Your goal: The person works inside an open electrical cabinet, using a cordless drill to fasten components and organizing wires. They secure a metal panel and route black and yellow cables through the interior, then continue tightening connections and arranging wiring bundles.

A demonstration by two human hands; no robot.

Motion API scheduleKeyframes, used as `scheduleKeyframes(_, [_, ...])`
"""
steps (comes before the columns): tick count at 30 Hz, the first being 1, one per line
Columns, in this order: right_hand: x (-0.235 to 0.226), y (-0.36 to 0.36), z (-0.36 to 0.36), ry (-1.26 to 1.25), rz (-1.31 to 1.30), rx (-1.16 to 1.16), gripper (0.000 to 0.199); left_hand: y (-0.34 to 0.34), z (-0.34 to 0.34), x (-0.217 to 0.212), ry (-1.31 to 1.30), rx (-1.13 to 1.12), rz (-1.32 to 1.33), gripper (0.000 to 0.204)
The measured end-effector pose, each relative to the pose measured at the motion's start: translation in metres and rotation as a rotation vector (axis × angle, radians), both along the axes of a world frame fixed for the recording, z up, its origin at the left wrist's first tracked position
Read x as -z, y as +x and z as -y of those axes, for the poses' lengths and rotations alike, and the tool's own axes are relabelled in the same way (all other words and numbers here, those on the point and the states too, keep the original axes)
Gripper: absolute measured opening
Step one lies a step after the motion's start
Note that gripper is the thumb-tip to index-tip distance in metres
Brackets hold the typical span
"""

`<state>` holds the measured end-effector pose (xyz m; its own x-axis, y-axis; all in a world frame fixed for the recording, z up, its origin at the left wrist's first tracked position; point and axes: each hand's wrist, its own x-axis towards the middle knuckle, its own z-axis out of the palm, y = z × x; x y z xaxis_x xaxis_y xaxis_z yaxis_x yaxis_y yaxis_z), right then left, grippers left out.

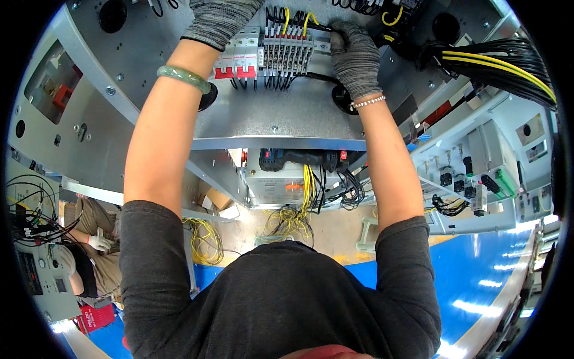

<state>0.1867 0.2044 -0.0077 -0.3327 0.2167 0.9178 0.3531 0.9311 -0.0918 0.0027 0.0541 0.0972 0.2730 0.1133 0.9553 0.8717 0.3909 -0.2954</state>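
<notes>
My left hand [222, 23], in a grey knit glove, reaches over the upper left of a row of circuit breakers [238, 55] with red levers. Its fingers run past the upper edge and are hidden. Right of the breakers sits a terminal block [288, 55] with black and yellow-green wires [308, 23] entering its top. My right hand [357, 60], gloved alike, is at the block's right end with its fingers curled beside the black wires that run behind it. What lies between those fingers is hidden. Both devices are fixed to a grey metal panel [269, 116].
A cordless power tool [302, 159] lies on a ledge below the panel. A thick black cable bundle [502, 66] hangs at the right. Yellow wire coils [205, 242] lie on the floor. Another person's gloved hand [100, 243] shows at the lower left, near a cabinet door.
</notes>
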Motion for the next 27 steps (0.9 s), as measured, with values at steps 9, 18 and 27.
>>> scheduleKeyframes(9, [-0.006,-0.031,0.042,-0.404,-0.129,-0.011,0.045,0.001,0.002,-0.004,-0.035,-0.008,0.037,0.061])
scheduleKeyframes(18, [-0.013,-0.034,0.046,-0.504,-0.147,-0.021,0.044,0.002,0.003,-0.001,-0.047,0.001,0.053,0.058])
scheduleKeyframes(27, [-0.010,-0.033,0.044,-0.345,-0.122,-0.022,0.034,0.000,0.006,0.000,-0.055,-0.009,0.049,0.061])
